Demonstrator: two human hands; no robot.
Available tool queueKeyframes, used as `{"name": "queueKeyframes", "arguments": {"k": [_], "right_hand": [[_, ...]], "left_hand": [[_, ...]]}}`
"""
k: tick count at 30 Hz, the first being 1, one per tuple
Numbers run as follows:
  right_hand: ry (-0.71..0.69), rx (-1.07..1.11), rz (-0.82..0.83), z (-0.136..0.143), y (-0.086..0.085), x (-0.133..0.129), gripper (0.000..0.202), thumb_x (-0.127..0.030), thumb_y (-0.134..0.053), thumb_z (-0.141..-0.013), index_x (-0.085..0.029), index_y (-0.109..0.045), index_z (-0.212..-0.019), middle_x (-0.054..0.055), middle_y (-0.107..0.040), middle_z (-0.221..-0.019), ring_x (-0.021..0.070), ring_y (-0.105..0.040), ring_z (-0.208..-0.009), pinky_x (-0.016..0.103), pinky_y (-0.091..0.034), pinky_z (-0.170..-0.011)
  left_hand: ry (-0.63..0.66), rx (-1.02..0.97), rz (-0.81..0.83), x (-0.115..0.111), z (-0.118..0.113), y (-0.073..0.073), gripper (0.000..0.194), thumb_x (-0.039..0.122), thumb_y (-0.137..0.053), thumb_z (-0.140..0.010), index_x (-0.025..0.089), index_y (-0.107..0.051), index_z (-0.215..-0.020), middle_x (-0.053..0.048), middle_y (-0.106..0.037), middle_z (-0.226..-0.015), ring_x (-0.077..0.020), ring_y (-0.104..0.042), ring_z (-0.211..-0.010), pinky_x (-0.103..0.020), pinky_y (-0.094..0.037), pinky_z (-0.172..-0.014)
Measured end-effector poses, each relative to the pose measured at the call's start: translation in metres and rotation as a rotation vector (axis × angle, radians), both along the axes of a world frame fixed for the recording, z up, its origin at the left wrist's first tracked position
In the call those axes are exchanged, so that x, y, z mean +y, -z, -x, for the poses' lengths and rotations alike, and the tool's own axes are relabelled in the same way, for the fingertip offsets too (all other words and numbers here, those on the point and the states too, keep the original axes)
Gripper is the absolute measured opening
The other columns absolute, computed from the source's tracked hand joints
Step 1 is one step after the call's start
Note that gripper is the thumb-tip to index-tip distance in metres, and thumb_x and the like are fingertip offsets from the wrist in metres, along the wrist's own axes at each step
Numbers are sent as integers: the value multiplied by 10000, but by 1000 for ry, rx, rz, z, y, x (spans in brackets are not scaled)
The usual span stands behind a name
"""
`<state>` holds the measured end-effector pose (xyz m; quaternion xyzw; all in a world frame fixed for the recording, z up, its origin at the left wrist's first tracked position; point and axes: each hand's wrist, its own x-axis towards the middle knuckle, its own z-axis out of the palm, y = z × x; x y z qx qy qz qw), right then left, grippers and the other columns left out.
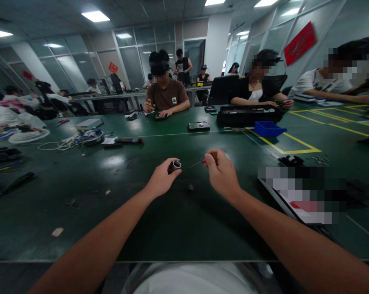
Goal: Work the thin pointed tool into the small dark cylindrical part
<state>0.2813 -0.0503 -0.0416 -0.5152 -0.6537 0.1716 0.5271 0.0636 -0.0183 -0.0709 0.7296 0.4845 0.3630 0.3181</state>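
In the middle of the view, my left hand (162, 179) grips a short dark cylinder (176, 165) with a pale metal ring around its open end, which faces right. To its right, my right hand (223, 173) is closed around the handle of a small screwdriver (197, 164). The thin shaft points left toward the cylinder, with a gap between the tip and the ring. Below and between both hands, a small dark piece (191, 187) lies on the green table (160, 237). My fingers hide most of the cylinder's body and the screwdriver's handle.
A blue bin (268, 128) and a circuit board (198, 126) lie beyond my hands. At right are a blurred-out flat item (297, 196) and scattered small parts (317, 159). A coil of cables (89, 136) sits at left. Across the table, a co-worker (167, 94) handles a board.
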Motion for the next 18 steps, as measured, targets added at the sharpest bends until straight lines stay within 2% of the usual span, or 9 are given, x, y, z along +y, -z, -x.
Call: {"name": "queueKeyframes", "arguments": {"k": [4, 8, 11, 14, 18], "right_hand": [[-6, 15, -9, -1, 2, 1, 190, -385, -445, -993, -233, -551, -951, 43, -688, -821, 216, -657, -757, 347, -448, -674], [-19, 24, -9, -1, 4, 1, 194, -393, -447, -996, -236, -556, -964, 43, -689, -835, 215, -660, -765, 351, -462, -690], [-22, 30, -8, 0, 5, 2, 192, -392, -447, -996, -239, -557, -958, 40, -687, -827, 215, -660, -767, 355, -470, -698], [-18, 29, -4, 0, 4, 2, 195, -396, -448, -995, -240, -557, -953, 41, -688, -822, 218, -663, -768, 358, -472, -695], [-22, 25, 3, 0, 4, 2, 195, -396, -449, -996, -238, -556, -954, 38, -690, -825, 214, -663, -766, 353, -466, -690]], "left_hand": [[66, 68, 18, -9, -2, -8, 421, 325, -532, -945, 236, -511, -1356, -64, -657, -1146, -207, -622, -1025, -370, -486, -923], [125, 278, 8, -19, -8, -17, 349, 444, -625, -893, 231, -632, -1170, -45, -681, -1026, -219, -634, -894, -350, -495, -796], [190, 415, -45, -20, -11, -14, 268, 412, -635, -892, 231, -678, -1085, -50, -694, -1052, -237, -641, -955, -361, -488, -835], [261, 544, -113, -18, -12, -9, 267, 371, -594, -919, 237, -690, -1129, -66, -679, -1107, -246, -635, -997, -365, -483, -852], [323, 675, -156, -19, -11, -7, 306, 415, -562, -938, 274, -691, -1178, -65, -657, -1121, -247, -639, -983, -346, -492, -797]]}}
